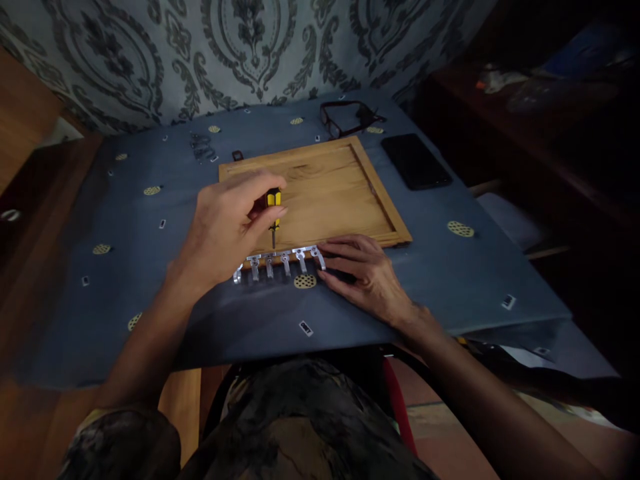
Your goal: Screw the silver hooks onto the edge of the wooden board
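My left hand is closed around a small screwdriver with a yellow and black handle. The tool stands nearly upright, its metal tip just above or on a silver hook rail; contact is unclear. The rail has several hooks and lies along the near edge of a framed wooden board. At the rail's right end, my right hand grips the last hook with its fingertips, fingers pointing left. Part of the board's left side is hidden behind my left hand.
Eyeglasses lie behind the board, and a black phone lies to its right. Small dark metal pieces sit at the back left of the blue tablecloth. A patterned curtain hangs behind.
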A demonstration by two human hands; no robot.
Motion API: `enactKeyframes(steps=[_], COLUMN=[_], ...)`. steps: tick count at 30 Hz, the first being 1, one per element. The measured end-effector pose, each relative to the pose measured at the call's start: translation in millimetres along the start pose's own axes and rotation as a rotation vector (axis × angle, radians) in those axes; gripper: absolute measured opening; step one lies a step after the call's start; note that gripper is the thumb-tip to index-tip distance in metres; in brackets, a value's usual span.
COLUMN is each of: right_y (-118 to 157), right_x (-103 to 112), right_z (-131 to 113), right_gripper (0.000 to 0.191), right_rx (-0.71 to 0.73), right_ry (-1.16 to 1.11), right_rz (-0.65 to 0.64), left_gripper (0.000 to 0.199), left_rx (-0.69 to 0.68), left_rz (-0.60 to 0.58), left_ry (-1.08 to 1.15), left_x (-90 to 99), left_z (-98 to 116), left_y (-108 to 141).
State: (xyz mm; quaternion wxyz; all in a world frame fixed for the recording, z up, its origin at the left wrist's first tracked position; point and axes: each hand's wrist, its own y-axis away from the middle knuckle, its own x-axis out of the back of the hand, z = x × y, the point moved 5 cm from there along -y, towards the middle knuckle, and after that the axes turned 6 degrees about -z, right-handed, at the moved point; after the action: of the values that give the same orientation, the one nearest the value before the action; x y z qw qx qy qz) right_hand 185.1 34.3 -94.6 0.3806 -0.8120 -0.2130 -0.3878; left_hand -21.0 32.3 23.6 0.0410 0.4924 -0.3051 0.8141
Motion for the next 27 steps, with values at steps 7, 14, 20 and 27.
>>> enactKeyframes(steps=[7,14,20,27], right_y=[-0.1,-1.6,-2.1,-2.8], right_x=[0.1,0.4,-0.1,1.4], right_z=[-1.0,-0.2,0.2,-1.3], right_gripper=[0.007,0.008,0.008,0.009], right_rx=[0.032,0.003,-0.018,-0.02], right_ry=[0.01,-0.014,-0.033,-0.022], right_rz=[0.037,0.013,0.002,-0.01], left_gripper=[0.014,0.014,0.014,0.015], left_rx=[0.004,0.007,-0.014,-0.019], left_rz=[-0.038,-0.061,-0.088,-0.103], left_ry=[-0.023,-0.006,0.023,0.029], left_x=[5.7,15.5,13.6,7.6], left_z=[2.6,1.9,-0.2,-1.2], left_y=[0.7,2.3,2.9,3.4])
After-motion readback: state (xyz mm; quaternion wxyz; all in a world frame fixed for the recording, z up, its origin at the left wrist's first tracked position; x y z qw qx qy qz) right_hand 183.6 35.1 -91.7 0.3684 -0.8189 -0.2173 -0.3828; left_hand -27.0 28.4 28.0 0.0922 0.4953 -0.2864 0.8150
